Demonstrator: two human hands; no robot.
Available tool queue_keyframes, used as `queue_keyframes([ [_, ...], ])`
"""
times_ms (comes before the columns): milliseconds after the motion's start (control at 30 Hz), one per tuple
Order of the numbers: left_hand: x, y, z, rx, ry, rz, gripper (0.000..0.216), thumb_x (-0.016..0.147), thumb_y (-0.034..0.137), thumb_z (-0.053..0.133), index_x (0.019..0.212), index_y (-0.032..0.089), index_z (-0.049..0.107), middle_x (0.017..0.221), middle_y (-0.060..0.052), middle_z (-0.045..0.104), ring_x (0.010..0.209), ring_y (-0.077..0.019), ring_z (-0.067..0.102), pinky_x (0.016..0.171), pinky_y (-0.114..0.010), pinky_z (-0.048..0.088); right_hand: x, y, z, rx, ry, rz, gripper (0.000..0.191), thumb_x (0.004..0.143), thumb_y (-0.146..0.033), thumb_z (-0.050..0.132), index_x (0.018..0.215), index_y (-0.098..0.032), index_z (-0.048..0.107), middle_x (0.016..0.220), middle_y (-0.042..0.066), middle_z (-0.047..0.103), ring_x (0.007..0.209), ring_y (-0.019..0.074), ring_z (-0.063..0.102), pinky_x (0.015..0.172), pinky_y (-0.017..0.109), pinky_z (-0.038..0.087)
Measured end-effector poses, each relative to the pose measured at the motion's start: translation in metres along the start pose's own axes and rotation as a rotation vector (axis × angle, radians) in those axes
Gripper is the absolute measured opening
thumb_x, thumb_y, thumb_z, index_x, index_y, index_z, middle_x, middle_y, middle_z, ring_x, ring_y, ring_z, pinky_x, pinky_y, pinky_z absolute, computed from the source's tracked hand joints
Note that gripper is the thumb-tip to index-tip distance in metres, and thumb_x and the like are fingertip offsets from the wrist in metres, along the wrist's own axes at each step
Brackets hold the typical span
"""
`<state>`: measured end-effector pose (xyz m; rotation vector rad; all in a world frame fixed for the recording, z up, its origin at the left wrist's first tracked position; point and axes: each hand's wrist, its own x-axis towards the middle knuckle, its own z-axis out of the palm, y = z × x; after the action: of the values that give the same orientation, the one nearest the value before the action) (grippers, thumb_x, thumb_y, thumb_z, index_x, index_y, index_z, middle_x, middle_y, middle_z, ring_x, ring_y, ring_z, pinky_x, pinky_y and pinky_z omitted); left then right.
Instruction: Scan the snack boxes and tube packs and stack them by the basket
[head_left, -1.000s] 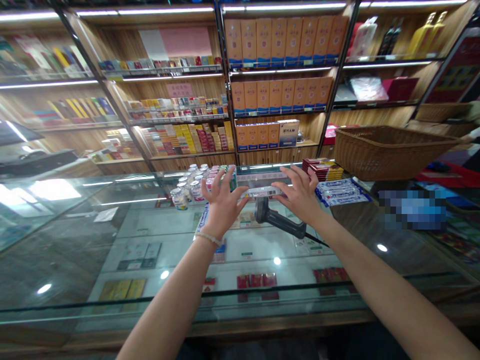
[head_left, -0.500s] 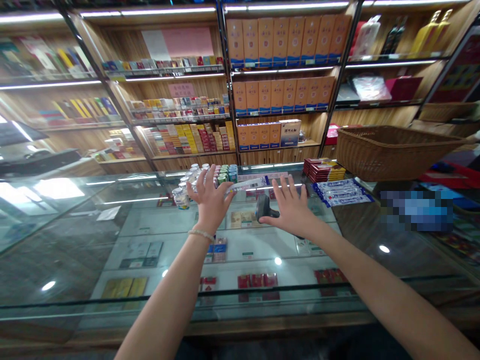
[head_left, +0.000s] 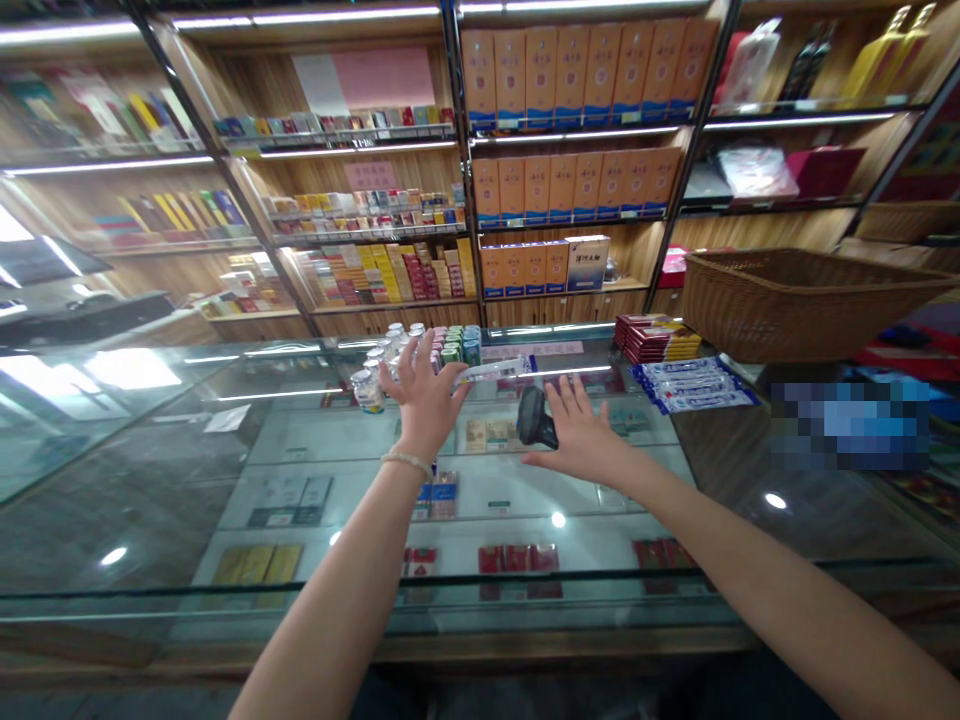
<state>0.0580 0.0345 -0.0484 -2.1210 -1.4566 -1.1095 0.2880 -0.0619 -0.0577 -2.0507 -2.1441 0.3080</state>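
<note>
My left hand (head_left: pixel 424 395) holds one end of a long white carton (head_left: pixel 496 370) just above the glass counter (head_left: pixel 225 480), thumb under it and fingers spread upward. My right hand (head_left: pixel 581 435) is open with fingers stretched out, resting over a black barcode scanner (head_left: pixel 535 418) that lies on the counter. The carton points right, toward the far side of the counter. Small white-capped bottles (head_left: pixel 371 385) and green packs (head_left: pixel 457 347) stand just behind my left hand.
A big wicker basket (head_left: pixel 795 300) sits on the counter at right, with red packs (head_left: pixel 652 338) and blue-white cartons (head_left: pixel 694 385) beside it. Shelves of boxed goods (head_left: pixel 570 120) fill the back wall. Packs lie inside the display case (head_left: pixel 517 560).
My right hand let go of the carton's right end and dropped onto the scanner. My left hand kept the carton and moved it slightly away from me.
</note>
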Motion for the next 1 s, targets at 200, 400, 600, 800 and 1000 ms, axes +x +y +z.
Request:
queue_keyframes([
  [200,0.000,0.001,-0.002,0.016,-0.023,-0.007,0.014,0.088,0.037,0.078,0.101,0.032,0.079,0.170,-0.007,0.042,0.159,-0.0397,0.031,0.125,-0.075,0.003,0.006,0.007,0.005,-0.016,0.012,-0.024,0.096,0.090,-0.062,0.069,0.162,-0.006,0.038,0.177,0.027,0.003,0.165,0.0441,-0.004,0.122,0.068,0.032],
  [400,-0.001,0.001,-0.001,0.022,-0.006,-0.012,0.012,0.088,0.036,0.077,0.100,0.033,0.079,0.170,-0.006,0.043,0.159,-0.0393,0.031,0.127,-0.073,0.001,0.009,0.013,0.011,-0.071,0.117,-0.118,0.060,0.092,-0.047,0.066,0.135,-0.006,0.065,0.172,0.028,0.028,0.163,0.0465,0.017,0.125,0.066,0.030],
  [600,-0.001,0.000,-0.001,0.010,0.006,-0.024,0.012,0.092,0.038,0.072,0.099,0.031,0.079,0.170,-0.005,0.043,0.158,-0.0384,0.031,0.126,-0.074,0.001,0.007,0.008,0.002,-0.095,0.148,-0.154,0.052,0.089,-0.035,0.065,0.127,0.000,0.069,0.167,0.031,0.038,0.160,0.0395,0.031,0.128,0.048,0.033],
  [800,0.000,-0.001,-0.003,0.028,0.001,-0.049,0.011,0.089,0.036,0.077,0.099,0.031,0.080,0.168,-0.007,0.046,0.157,-0.0398,0.033,0.126,-0.075,0.003,-0.003,0.002,-0.022,0.099,0.291,-0.086,0.053,0.087,-0.033,0.067,0.135,-0.010,0.065,0.167,0.022,0.042,0.137,0.0373,0.062,0.112,0.045,0.051],
  [1000,0.001,-0.002,-0.004,0.026,0.023,-0.073,0.013,0.088,0.035,0.078,0.100,0.031,0.079,0.168,-0.008,0.045,0.157,-0.0403,0.033,0.125,-0.076,0.003,-0.014,0.003,-0.047,0.306,0.296,-0.093,0.034,0.087,-0.035,0.067,0.117,-0.019,0.069,0.110,0.012,0.080,0.100,0.0316,0.077,0.081,0.035,0.056],
])
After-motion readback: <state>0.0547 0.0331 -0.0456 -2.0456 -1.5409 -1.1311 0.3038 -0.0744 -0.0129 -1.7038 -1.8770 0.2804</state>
